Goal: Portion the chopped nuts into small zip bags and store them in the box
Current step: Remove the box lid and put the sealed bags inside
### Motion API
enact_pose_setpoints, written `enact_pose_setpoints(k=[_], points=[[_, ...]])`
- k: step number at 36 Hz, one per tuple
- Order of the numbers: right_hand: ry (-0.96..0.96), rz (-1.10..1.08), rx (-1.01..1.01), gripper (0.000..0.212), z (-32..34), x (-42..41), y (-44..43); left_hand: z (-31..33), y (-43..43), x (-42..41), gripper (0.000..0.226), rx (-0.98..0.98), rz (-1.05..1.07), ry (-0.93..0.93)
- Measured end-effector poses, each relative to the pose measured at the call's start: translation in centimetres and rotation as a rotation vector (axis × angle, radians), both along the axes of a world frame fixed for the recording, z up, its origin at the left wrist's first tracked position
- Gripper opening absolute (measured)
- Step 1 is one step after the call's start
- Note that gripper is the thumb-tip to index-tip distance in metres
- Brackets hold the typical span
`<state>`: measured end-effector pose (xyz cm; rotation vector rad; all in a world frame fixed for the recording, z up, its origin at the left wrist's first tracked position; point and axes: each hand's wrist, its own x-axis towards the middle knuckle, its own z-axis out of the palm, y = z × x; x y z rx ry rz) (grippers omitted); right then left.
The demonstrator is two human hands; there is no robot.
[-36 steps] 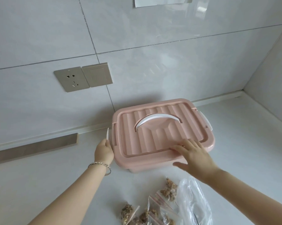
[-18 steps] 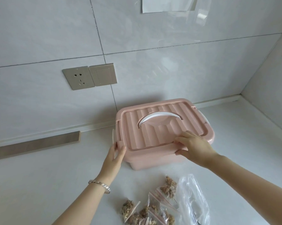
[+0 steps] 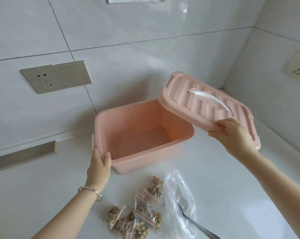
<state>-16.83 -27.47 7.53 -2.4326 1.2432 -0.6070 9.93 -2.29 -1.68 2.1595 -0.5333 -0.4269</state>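
Now left hand [image 3: 99, 165] is gripping the box [image 3: 154, 159] by its rim to steady it while right hand [image 3: 232, 135] is pinching the lid [image 3: 197, 100] edge, holding it aside so bags [image 3: 137, 219] lying on the worktop [image 3: 42, 195] can go in.

Box [image 3: 137, 121]: pink plastic, smooth, with a soft satin sheen.
Lid [image 3: 185, 99]: the same pink plastic, moulded in ribs.
Handle [image 3: 213, 99]: white plastic, smooth.
Bags [image 3: 144, 216]: thin clear plastic film, glossy and creased, with red-lined zip strips.
Nuts [image 3: 156, 188]: brown, rough, crumbly and matt.
Large bag [image 3: 182, 192]: clear film, heavily crinkled, catching highlights.
Utensil [image 3: 199, 227]: grey metal with a dull shine.
Bracelet [image 3: 90, 190]: silver-coloured metal links, polished.
Counter [image 3: 214, 169]: white, smooth, low gloss.
Tiles [image 3: 145, 23]: pale grey, glazed and reflective.
Socket plate [image 3: 42, 80]: brushed-metal look, satin finish.
Strip [image 3: 23, 156]: brown, matt; material cannot be told.
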Motion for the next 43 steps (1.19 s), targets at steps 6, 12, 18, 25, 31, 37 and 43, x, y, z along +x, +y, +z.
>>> enact_pose_setpoints(k=[6, 12, 18, 25, 31, 37, 43], points=[[0.088, -0.319, 0.137, 0.028, -7.4, -7.3, -0.5, 0.4, -0.2, -0.3, 0.066, -0.005, -0.006, 0.001], [0.239, -0.411, 0.248, 0.022, -13.9, -8.7, 1.1, 0.4, -0.5, -0.3, 0.043, -0.053, -0.017, 0.002], [0.329, -0.390, 0.288, 0.030, -16.7, -7.0, 2.6, 0.8, -0.7, -0.5, 0.043, -0.046, -0.018, -0.003], [0.413, -0.371, 0.407, 0.029, -17.5, -7.7, 2.8, 1.1, -1.0, -0.2, 0.043, -0.003, 0.003, 0.030], [0.106, -0.139, 0.275, 0.025, -13.5, -4.5, 5.9, 1.5, 0.8, -2.0, 0.046, 0.014, -0.062, -0.342], [0.015, 0.407, 0.284, 0.013, -9.7, 1.7, 13.2, -1.1, 5.4, -5.1, 0.036, 0.112, -0.369, -0.604], [0.618, 0.491, 0.406, 0.027, -11.6, 5.5, 17.1, -4.0, 7.9, -8.2, 0.048, 0.473, -0.439, -0.442]])
